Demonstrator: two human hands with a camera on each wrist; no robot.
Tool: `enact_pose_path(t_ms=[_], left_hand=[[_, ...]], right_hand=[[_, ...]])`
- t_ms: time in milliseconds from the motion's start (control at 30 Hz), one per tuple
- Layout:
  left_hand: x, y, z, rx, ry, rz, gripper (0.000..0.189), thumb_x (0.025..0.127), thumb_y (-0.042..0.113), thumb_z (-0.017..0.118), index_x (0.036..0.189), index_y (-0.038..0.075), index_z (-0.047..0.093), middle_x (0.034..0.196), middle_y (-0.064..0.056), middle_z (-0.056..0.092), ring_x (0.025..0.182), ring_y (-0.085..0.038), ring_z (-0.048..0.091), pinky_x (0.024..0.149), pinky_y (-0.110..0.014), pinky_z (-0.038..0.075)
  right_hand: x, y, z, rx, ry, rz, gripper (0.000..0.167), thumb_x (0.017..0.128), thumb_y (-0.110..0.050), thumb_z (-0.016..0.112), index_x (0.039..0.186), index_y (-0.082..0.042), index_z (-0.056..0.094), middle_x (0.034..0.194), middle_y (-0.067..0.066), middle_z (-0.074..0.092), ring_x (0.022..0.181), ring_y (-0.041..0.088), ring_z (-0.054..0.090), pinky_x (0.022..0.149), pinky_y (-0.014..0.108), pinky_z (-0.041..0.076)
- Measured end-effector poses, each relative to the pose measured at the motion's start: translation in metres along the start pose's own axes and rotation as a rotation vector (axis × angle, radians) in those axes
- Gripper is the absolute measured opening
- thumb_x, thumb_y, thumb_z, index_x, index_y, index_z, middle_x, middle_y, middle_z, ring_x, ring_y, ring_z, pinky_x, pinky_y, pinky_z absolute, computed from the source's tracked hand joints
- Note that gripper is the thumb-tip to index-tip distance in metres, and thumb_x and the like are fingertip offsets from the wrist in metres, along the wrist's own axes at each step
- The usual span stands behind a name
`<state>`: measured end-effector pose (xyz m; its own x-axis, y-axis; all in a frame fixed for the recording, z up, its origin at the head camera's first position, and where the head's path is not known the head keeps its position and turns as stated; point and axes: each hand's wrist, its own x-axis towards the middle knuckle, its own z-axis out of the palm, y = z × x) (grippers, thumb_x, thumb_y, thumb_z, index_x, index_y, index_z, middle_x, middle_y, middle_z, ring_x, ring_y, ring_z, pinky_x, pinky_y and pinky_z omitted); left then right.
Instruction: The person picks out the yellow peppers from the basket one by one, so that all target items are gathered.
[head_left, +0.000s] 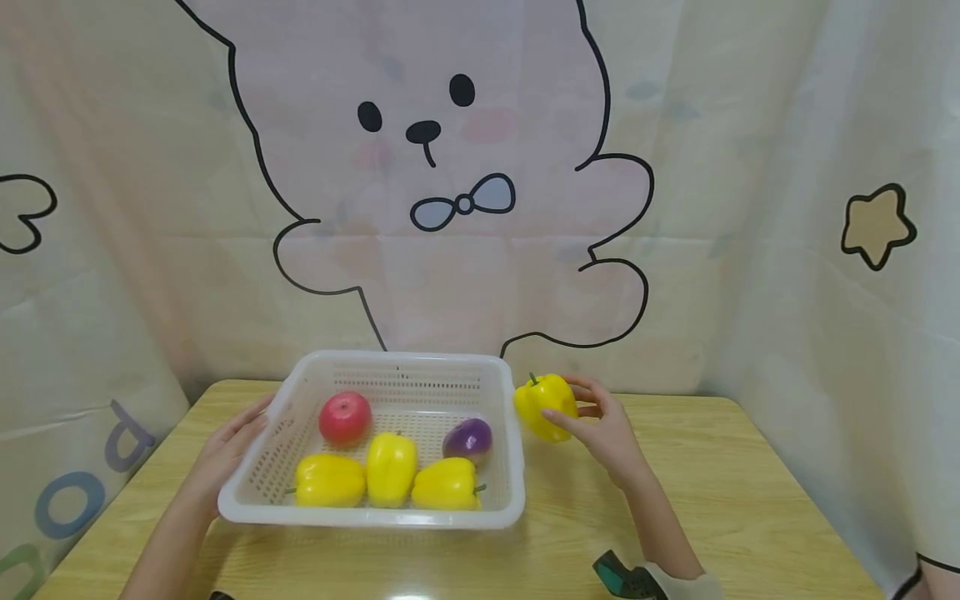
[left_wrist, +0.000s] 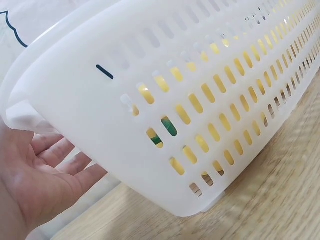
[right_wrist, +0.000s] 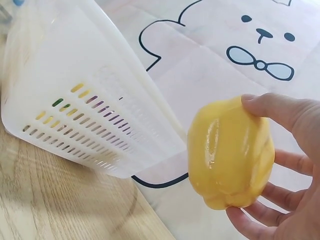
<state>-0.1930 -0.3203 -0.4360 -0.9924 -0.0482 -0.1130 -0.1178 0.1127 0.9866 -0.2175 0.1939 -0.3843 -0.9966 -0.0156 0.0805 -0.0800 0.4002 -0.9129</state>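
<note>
A white plastic basket (head_left: pixel 371 518) with slotted walls sits on the table, its end wall (left_wrist: pixel 75 105) close up in the left wrist view. My left hand (head_left: pixel 228 454) rests along its left outer side, fingers (left_wrist: pixel 75 162) extended beneath the rim. Just off the basket's right side, my right hand (head_left: pixel 606 425) holds a yellow bell pepper (head_left: pixel 546 406), thumb on one side and fingers on the other. In the right wrist view, that glossy pepper (right_wrist: pixel 227 152) is held above table level. Three more yellow peppers, including the middle one (head_left: pixel 392 469), lie along the basket's near side.
Also in the basket are a round red fruit (head_left: pixel 345 418) at the back left and a glossy purple vegetable (head_left: pixel 468 439) at the right. The wooden table (head_left: pixel 720 500) ends at a printed curtain (head_left: pixel 690 250) behind; curtains hang at both sides too.
</note>
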Motion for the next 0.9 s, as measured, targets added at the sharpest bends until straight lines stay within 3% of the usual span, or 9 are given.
enact_pose_path(t_ms=[300,900], left_hand=[[0.0,0.0,0.0,0.032,-0.005,-0.021,0.065,0.114,0.044,0.043,0.17,0.022,0.021,0.107,0.035,0.062,0.097,0.0,0.068,0.082,-0.028,0.06],[0.002,0.0,0.0,0.035,-0.006,-0.011,0.063,0.114,0.044,0.043,0.17,0.024,0.023,0.107,0.034,0.062,0.097,0.0,0.068,0.082,-0.028,0.06]], right_hand=[[0.003,0.006,-0.001,-0.009,0.029,0.037,0.067,0.094,-0.036,0.082,0.151,-0.015,0.053,0.151,0.02,0.054,0.12,0.033,0.052,0.089,0.034,0.052],[0.009,0.023,-0.003,-0.072,0.094,0.06,0.069,0.093,-0.041,0.082,0.149,-0.012,0.053,0.143,0.022,0.054,0.116,0.034,0.054,0.086,0.032,0.052]])
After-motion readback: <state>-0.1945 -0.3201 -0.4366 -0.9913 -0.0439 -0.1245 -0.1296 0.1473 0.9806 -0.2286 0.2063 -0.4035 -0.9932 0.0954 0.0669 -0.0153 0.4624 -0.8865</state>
